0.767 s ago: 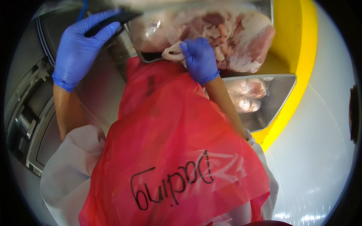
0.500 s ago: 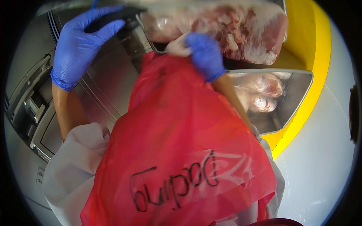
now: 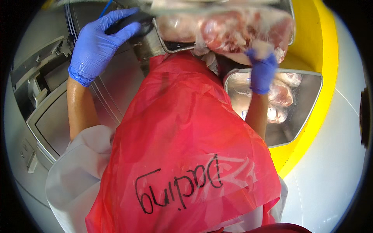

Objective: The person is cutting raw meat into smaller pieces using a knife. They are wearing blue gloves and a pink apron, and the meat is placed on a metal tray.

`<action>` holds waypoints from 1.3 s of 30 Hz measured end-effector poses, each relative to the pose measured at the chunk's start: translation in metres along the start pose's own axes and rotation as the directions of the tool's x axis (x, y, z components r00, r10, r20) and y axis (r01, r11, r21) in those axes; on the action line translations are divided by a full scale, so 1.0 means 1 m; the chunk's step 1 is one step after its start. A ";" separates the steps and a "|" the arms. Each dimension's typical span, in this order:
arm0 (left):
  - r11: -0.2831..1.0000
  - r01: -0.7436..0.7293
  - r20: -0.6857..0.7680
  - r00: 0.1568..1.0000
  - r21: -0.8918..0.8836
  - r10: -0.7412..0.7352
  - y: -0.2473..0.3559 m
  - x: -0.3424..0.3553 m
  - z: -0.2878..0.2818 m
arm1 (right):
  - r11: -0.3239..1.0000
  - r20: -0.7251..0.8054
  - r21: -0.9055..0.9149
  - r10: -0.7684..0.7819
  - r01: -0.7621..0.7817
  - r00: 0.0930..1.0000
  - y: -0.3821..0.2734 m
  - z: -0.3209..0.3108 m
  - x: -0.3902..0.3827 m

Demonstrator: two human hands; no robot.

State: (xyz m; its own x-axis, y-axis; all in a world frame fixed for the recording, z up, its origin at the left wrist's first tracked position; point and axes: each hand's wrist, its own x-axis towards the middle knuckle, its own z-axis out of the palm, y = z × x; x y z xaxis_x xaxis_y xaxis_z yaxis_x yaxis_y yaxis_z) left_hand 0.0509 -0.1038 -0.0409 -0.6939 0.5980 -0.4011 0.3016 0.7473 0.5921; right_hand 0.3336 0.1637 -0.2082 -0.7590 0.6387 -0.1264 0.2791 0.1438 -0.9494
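My left hand (image 3: 97, 48), in a blue glove, has its fingers and thumb around a black rounded handle (image 3: 138, 22) at the upper left. My right hand (image 3: 263, 72), also blue-gloved and blurred, is closed at the near right edge of a large raw meat cut (image 3: 229, 31). From its fingers a pale, smeared piece of meat or fat (image 3: 262, 49) sticks out. Pinkish-red lean and whitish fat show on the large cut, which lies at the top in a metal tray (image 3: 171, 49). A ragged whitish flap (image 3: 200, 47) hangs at the cut's near edge.
A second metal tray (image 3: 299, 124) at the right holds several pale meat pieces (image 3: 280, 95). It borders a curved yellow surface (image 3: 330, 58). Steel panels (image 3: 58, 128) stand on the left. My red plastic apron (image 3: 182, 147) fills the middle, close to both trays.
My right hand has moved right along the large cut's near edge with the pale piece. My left hand and the black handle sit slightly further right in the picture, as the view shifted.
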 end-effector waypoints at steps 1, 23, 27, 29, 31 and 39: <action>0.999 -0.010 0.005 1.000 -0.034 0.010 -0.005 -0.001 -0.001 | 0.994 -0.091 -0.094 -0.062 0.053 0.994 0.021 -0.033 0.000; 0.989 0.087 -0.174 0.979 -0.120 -0.107 -0.077 0.021 -0.008 | 0.220 0.716 -0.634 -0.194 0.741 0.670 -0.041 0.143 0.142; 0.981 0.101 -0.203 0.970 -0.166 -0.135 -0.101 0.025 -0.002 | 0.126 0.795 -0.561 -0.194 0.818 0.575 -0.006 0.150 0.172; 0.985 0.143 -0.180 0.971 -0.099 -0.160 -0.109 0.026 0.006 | 0.049 0.816 -0.531 -0.237 0.846 0.526 0.006 0.153 0.172; 0.982 0.162 -0.166 0.970 -0.095 -0.176 -0.116 0.033 0.010 | 0.211 0.762 -0.560 -0.246 0.801 0.598 -0.002 0.159 0.171; 0.989 0.075 -0.114 0.989 -0.129 -0.090 -0.116 0.040 0.011 | 0.914 0.311 -0.405 0.109 0.027 0.944 -0.031 0.130 0.100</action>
State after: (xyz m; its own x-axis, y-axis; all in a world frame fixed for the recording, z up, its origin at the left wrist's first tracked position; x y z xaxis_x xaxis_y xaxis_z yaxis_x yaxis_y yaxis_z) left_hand -0.0050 -0.1637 -0.1333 -0.7882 0.4914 -0.3705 0.1616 0.7462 0.6458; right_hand 0.1730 0.1249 -0.2289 -0.8689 0.3838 -0.3126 0.4725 0.4548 -0.7549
